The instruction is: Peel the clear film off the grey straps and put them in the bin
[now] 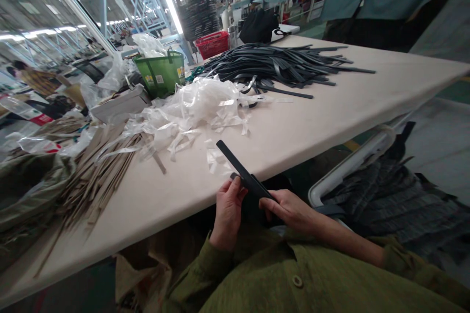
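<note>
A dark strip [244,174] slants up over the table's near edge, held in front of the body. The right hand [286,208] is closed around its lower end; the left hand [228,200] has thumb and fingers pinched on a small dark piece [234,176] against the strip's side. Beyond, the pale table [312,122] leaves room rightward, up to a heap of dark strips [271,63]; crumpled plastic [205,102] and brown strips [103,171] crowd the left
</note>
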`<state>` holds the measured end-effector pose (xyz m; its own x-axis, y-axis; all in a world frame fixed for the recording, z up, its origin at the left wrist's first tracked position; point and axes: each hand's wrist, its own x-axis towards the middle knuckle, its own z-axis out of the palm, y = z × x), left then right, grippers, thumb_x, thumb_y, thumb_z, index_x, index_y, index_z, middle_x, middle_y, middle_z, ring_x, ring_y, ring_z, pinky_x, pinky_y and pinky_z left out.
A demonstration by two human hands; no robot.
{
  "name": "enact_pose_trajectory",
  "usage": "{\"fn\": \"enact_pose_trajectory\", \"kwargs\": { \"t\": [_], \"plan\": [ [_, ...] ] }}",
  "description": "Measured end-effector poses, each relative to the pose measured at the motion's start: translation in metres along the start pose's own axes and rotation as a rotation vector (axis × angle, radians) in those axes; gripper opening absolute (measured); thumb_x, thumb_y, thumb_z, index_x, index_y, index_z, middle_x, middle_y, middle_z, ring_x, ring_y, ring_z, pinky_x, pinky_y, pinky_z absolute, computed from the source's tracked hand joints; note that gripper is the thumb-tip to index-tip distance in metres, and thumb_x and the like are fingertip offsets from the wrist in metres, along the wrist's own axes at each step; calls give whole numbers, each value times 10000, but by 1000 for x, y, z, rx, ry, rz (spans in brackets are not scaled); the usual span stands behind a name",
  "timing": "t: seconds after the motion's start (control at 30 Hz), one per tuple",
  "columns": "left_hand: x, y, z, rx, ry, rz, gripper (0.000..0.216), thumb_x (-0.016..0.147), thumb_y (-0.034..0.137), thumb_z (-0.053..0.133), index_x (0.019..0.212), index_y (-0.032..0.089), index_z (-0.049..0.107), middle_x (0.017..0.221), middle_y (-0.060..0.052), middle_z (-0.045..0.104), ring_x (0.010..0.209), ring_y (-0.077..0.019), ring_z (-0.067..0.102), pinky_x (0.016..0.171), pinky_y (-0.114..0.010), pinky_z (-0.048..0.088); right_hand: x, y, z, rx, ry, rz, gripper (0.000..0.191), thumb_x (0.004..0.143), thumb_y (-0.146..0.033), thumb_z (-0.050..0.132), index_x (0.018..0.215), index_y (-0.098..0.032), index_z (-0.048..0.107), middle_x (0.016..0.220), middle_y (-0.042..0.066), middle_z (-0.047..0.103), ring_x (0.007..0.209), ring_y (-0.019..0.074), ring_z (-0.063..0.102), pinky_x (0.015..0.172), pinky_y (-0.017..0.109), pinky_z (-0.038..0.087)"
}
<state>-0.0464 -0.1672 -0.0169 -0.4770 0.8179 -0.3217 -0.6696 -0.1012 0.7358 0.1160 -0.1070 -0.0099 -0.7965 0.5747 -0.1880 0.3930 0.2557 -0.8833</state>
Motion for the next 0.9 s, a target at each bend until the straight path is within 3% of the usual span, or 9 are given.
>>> {"fn": "enact_pose_trajectory", "kwargs": {
  "t": [0.2, 0.47, 0.7, 0.9],
  "plan": [
    [-2, -3, -1, -1, 60, 40, 287, 614, 347, 890, 739, 150, 722, 721, 15, 710, 646, -78, 646, 627, -173, 497, -5, 4, -10, 103, -31, 25, 452, 963, -526, 394, 923, -148, 638, 675, 27, 649, 511, 142, 545, 495, 240, 395],
    [1, 9, -10, -99, 168, 52, 282, 576, 279, 913, 733, 162, 709, 716, 29, 723, 625, -72, 656, 620, -169, 502, -34, 20, -29, 3, 124, 24, 349, 925, -469, 484, 781, -172, 597, 633, 8, 600, 556, 153, 518, 506, 247, 375],
    [-32, -27, 13, 85, -70, -161, 280, 677, 337, 862, 836, 125, 772, 793, -38, 740, 701, -109, 637, 654, -195, 473, -21, -1, -22, -10, 52, -37, 378, 962, -483, 431, 856, -168, 612, 684, 35, 639, 590, 180, 584, 553, 263, 428],
    [-33, -19, -4, -11, 126, -85, 305, 603, 355, 910, 792, 160, 771, 752, 0, 704, 685, -82, 613, 667, -184, 472, -50, 31, -54, -140, 5, 15, 514, 938, -620, 428, 731, -191, 620, 695, 56, 641, 637, 219, 579, 567, 283, 432]
  ]
}}
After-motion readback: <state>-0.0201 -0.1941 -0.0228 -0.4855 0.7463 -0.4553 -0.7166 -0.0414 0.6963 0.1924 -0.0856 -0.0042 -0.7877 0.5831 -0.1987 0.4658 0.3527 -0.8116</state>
